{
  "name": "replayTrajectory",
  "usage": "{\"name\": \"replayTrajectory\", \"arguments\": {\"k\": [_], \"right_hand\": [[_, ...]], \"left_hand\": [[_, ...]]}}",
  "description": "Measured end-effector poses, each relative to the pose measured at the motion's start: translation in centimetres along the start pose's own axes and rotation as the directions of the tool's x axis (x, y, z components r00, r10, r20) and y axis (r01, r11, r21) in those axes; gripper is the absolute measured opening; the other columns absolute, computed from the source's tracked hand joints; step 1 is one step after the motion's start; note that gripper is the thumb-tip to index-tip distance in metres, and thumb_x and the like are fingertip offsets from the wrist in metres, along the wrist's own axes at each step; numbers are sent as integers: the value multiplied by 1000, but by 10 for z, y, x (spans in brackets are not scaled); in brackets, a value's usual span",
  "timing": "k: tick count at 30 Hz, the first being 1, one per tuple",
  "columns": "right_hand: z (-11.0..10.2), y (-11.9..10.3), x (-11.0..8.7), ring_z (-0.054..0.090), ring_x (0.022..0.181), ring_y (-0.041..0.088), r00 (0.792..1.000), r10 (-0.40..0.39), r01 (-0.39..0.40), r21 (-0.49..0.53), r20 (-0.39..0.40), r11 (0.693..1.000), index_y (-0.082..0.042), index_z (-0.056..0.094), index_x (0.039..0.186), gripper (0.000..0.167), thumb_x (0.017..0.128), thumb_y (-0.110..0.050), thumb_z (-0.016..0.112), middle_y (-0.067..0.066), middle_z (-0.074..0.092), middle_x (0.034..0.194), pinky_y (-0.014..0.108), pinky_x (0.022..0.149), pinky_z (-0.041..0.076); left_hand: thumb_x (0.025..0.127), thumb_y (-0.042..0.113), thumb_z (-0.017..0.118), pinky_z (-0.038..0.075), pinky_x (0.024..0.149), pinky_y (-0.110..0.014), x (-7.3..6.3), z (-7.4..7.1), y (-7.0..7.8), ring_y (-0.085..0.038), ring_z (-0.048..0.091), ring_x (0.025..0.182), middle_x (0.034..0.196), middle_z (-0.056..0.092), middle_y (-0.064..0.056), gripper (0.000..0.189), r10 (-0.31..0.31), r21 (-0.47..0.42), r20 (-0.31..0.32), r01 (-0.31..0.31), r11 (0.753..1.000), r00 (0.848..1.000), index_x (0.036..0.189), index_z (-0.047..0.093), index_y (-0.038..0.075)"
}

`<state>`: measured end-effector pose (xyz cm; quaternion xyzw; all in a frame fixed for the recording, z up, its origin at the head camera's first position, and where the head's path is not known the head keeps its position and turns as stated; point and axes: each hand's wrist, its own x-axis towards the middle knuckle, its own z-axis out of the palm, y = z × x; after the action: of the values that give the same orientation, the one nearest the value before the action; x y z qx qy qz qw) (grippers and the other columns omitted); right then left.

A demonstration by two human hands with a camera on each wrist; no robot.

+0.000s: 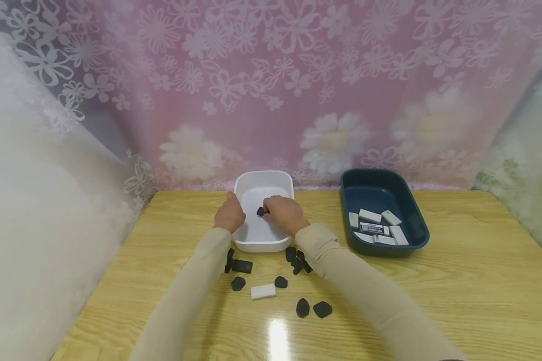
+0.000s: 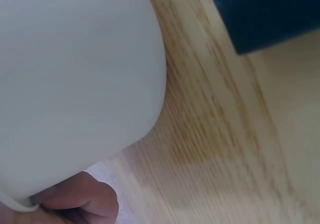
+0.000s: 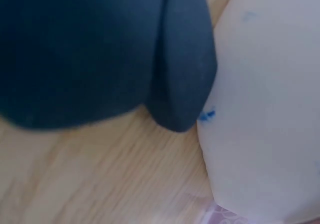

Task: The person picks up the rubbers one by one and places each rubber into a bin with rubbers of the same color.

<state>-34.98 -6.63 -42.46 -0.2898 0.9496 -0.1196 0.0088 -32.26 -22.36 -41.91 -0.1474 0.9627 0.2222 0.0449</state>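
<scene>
A white plastic tub point(image 1: 262, 246) stands at the back of the table. My left hand point(image 1: 229, 214) is at its left side; in the left wrist view the thumb and fingers point(image 2: 82, 196) pinch its rim. Over the inside of the tub, my right hand point(image 1: 283, 214) holds a small black stone-like piece point(image 1: 260, 211) at its fingertips. In the right wrist view two dark pieces point(image 3: 187, 58) loom close beside a white surface with blue marks point(image 3: 265, 98). The right fingers are out of that view.
To the right, a dark blue tub point(image 1: 408, 210) holds several white blocks point(image 1: 370, 216), one in a printed sleeve. In front lie black stone-like pieces point(image 1: 302, 308), a black rectangular block point(image 1: 242, 266) and a white block point(image 1: 263, 291). A flowered curtain point(image 1: 271, 100) hangs behind.
</scene>
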Motion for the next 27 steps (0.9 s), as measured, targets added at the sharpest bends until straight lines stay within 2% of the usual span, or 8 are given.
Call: {"name": "replayTrajectory", "arguments": {"k": [9,13,15,17,20,22,24,27], "right_hand": [[2,1,-5,56,73,15,997,72,-68,-121,31,990,-16,60,84,14,90,-26,68,-2,59,84,34,64,47],[2,4,-10,54,70,16,998,67,-66,-114,1,991,-14,61,78,19,92,-27,64,-1,56,79,34,61,46],[2,6,-11,54,72,17,998,43,-46,-68,-55,997,-14,64,77,19,92,-26,62,0,57,81,33,61,46],[1,7,-13,55,80,20,989,28,-21,50,-147,999,-14,68,78,19,92,-24,61,1,59,86,34,68,48],[0,11,-22,55,94,24,953,2,75,244,-302,967,-12,70,82,17,92,-21,61,4,61,97,36,82,45],[-2,13,-35,53,103,26,927,-11,142,323,-375,936,-11,70,83,16,92,-19,61,6,60,105,38,91,42],[-5,16,-52,51,108,26,917,-38,186,343,-396,921,-11,70,83,14,92,-19,61,7,58,111,40,95,40],[-12,20,-83,50,112,25,927,-78,218,357,-366,908,-12,69,87,12,92,-19,61,8,57,117,40,95,41]], "left_hand": [[93,9,55,52,69,-43,-2,6,5,-34,64,86,99,63,-22,53,6,-2,-2,-6,1000,1000,135,25,-3],[94,10,55,53,69,-43,-2,9,9,-34,64,86,100,63,-22,53,0,8,2,0,1000,1000,136,26,-2],[94,10,56,53,69,-43,-1,9,10,-34,65,87,100,63,-22,53,1,13,0,-1,1000,1000,136,26,-2],[94,10,56,52,70,-43,-1,9,9,-35,64,88,100,63,-22,52,6,16,-4,-6,1000,1000,135,27,-2],[93,10,56,52,69,-43,-2,9,8,-35,65,86,98,63,-22,52,11,11,-3,-11,1000,1000,135,27,-3],[93,9,55,52,67,-43,-2,8,6,-35,64,84,96,64,-22,52,15,7,-7,-15,1000,1000,135,27,-4],[93,9,55,52,65,-42,-2,7,4,-34,64,82,94,63,-21,53,17,7,-7,-17,1000,1000,135,26,-4],[93,9,54,52,64,-42,-1,4,0,-34,64,79,92,63,-22,53,26,16,-14,-26,1000,1000,136,25,-5]]}}
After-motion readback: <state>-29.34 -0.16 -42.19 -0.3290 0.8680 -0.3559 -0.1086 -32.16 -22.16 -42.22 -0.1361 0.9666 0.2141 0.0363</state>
